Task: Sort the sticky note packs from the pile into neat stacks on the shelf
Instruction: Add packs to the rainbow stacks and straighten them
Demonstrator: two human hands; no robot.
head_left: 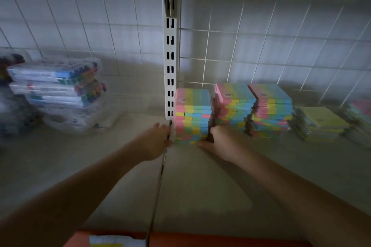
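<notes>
Shelf w/ wire-grid back fills the frame; white slotted post runs down the centre.

Sticky packs, multicolour strips (pink/yellow/green/blue), sit in stacks just right of centre. Stack 1 is tight against the post, tallest-looking, edges fairly even. Stack 2 is just beside it to the right, packs a bit staggered. Stack 3 is next right, touching or nearly touching stack 2, also uneven. Further right a lower yellow stack, & at the right edge more packs, blurred.

Left hand is at the post's foot, left of stack 1, fingers reaching toward the stack's left side; fingertips are hidden by the post/divider edge, so can't tell if it grips or only presses. Right hand is at stack 1's lower right corner, thumb flat along the front base, fingers going into the gap btwn stacks 1 & 2, curled round the stack's side, holding its bottom packs.

In the way: the post crowds stack 1's left side; stack 2 leaves little room on its right.

Left part of frame: clear marker cases piled up, well apart from the packs. Bottom edge: orange strip w/ a white-yellow label.
</notes>
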